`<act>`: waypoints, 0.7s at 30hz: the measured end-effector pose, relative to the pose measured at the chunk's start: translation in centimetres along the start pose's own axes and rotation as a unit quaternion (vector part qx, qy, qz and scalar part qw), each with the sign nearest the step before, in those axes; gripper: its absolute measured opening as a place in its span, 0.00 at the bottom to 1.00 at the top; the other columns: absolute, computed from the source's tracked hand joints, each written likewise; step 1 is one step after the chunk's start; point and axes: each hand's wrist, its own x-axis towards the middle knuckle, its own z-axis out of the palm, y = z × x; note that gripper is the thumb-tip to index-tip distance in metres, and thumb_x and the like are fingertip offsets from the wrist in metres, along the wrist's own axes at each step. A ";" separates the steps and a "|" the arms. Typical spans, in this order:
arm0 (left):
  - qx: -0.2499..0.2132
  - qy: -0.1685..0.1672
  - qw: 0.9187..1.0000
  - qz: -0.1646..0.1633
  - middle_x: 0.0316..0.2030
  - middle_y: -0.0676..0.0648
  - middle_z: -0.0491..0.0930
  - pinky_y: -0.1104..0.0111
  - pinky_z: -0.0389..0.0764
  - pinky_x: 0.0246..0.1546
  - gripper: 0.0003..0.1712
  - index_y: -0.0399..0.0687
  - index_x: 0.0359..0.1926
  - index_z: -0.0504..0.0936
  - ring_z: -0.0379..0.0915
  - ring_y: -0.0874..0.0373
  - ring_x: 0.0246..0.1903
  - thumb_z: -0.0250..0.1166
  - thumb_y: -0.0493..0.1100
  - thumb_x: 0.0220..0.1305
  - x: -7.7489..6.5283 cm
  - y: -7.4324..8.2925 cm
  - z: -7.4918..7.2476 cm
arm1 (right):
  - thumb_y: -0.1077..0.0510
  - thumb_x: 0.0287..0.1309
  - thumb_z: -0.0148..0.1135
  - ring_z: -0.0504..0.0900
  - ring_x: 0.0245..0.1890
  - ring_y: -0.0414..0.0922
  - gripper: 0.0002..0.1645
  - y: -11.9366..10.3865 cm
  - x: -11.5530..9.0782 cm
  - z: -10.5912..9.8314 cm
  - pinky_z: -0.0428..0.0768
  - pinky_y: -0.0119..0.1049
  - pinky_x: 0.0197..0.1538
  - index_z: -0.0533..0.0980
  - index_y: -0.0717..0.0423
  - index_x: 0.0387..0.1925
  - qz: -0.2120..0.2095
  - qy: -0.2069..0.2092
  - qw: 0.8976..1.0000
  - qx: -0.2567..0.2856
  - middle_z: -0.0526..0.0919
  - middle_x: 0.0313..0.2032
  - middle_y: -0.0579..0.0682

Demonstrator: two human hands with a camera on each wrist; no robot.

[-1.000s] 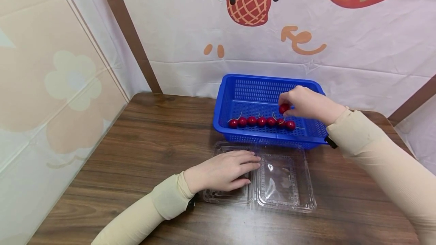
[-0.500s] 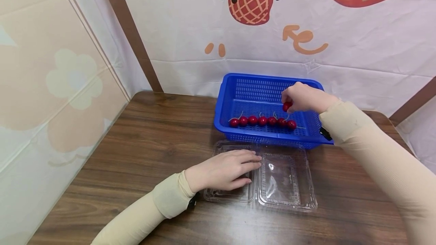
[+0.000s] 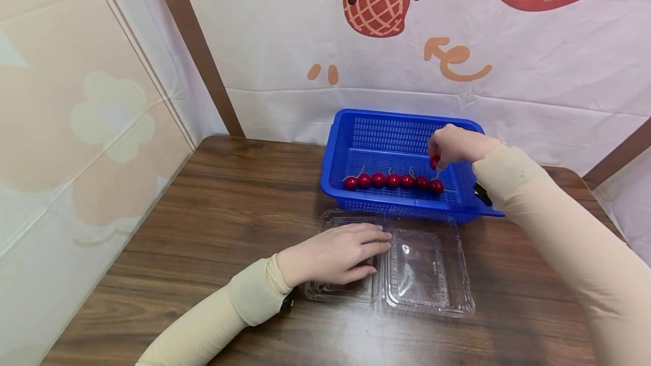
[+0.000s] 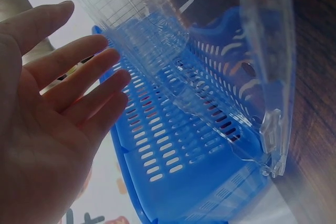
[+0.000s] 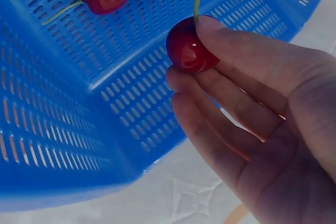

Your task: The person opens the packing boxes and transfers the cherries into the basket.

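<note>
Between thumb and fingertips, my right hand (image 3: 455,144) pinches a red cherry (image 5: 190,45) with a green stem, held inside the blue basket (image 3: 330,151) near its right side. Several more cherries (image 3: 393,180) lie in a row along the near part of the basket floor. My left hand (image 3: 333,254) is over the left half of a clear plastic clamshell box (image 3: 419,270), which lies unfolded in front of the basket. In the left wrist view the left hand's fingers (image 4: 100,90) are nearly straight and hold nothing; whether they touch the box cannot be told.
A brown wooden table (image 3: 229,202) carries the basket and the box. Behind it hangs a white printed cloth (image 3: 274,44), close to the basket's far rim. The box's far edge lies right against the basket's near side.
My right hand has shifted slightly to the right with the cherry in it. The left hand stays over the box, and the row of cherries keeps its place in the basket.
</note>
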 end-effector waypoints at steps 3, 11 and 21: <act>-0.002 0.002 1.000 0.001 0.61 0.47 0.71 0.63 0.61 0.67 0.27 0.44 0.60 0.72 0.59 0.52 0.62 0.54 0.52 0.64 0.0 0.0 0.0 | 0.62 0.38 0.72 0.77 0.31 0.47 0.15 0.2 0.0 0.1 0.83 0.46 0.36 0.80 0.60 0.33 0.000 -0.004 1.000 0.005 0.83 0.30 0.53; 0.001 0.001 1.000 0.004 0.61 0.46 0.70 0.62 0.61 0.66 0.27 0.44 0.61 0.72 0.59 0.52 0.63 0.54 0.52 0.64 0.0 0.0 0.2 | 0.64 0.37 0.70 0.77 0.33 0.48 0.15 0.5 0.1 0.3 0.82 0.47 0.36 0.80 0.59 0.33 0.029 -0.034 0.999 0.010 0.82 0.34 0.54; 0.010 0.003 1.000 0.002 0.61 0.46 0.70 0.63 0.60 0.67 0.27 0.44 0.61 0.72 0.59 0.52 0.63 0.53 0.52 0.64 -0.1 0.0 0.2 | 0.65 0.36 0.70 0.77 0.36 0.51 0.17 1.4 0.3 1.0 0.82 0.49 0.39 0.80 0.61 0.35 0.050 -0.061 0.997 0.019 0.82 0.37 0.57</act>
